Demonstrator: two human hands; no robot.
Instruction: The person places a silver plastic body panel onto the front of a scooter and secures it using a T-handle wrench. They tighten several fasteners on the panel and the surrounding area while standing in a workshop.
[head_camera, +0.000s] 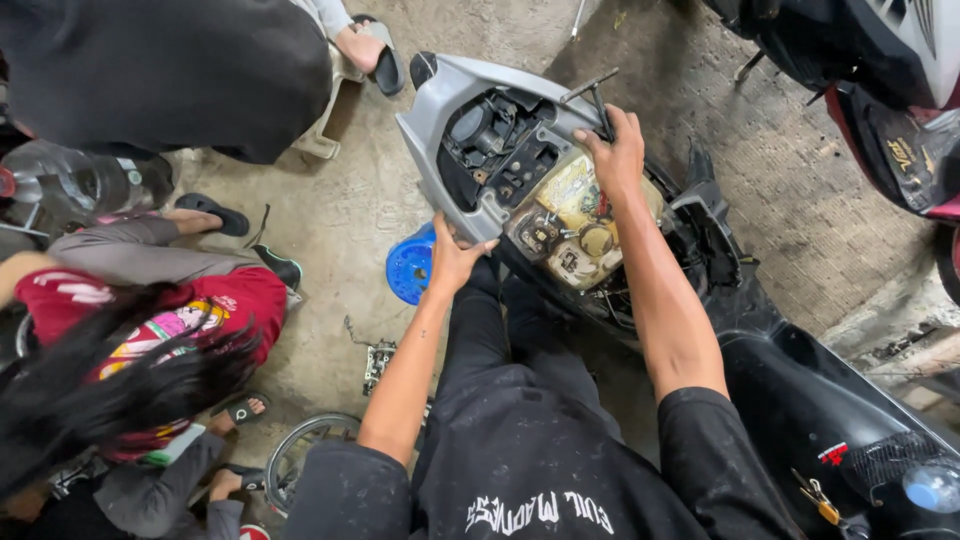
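Scooter rear (560, 190), seat off, grimy yellowed tank (570, 215)

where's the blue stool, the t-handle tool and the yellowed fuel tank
blue stool (408, 266), head view, on its round top
t-handle tool (590, 87), head view, on its crossbar
yellowed fuel tank (572, 200), head view, on its upper face

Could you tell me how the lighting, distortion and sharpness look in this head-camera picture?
Head view: light is soft and even, with no hard shadows; the wide lens bends the edges. The left hand on the grey scooter panel and the right hand on the T-handle tool are sharp; the dark hair at lower left is blurred.
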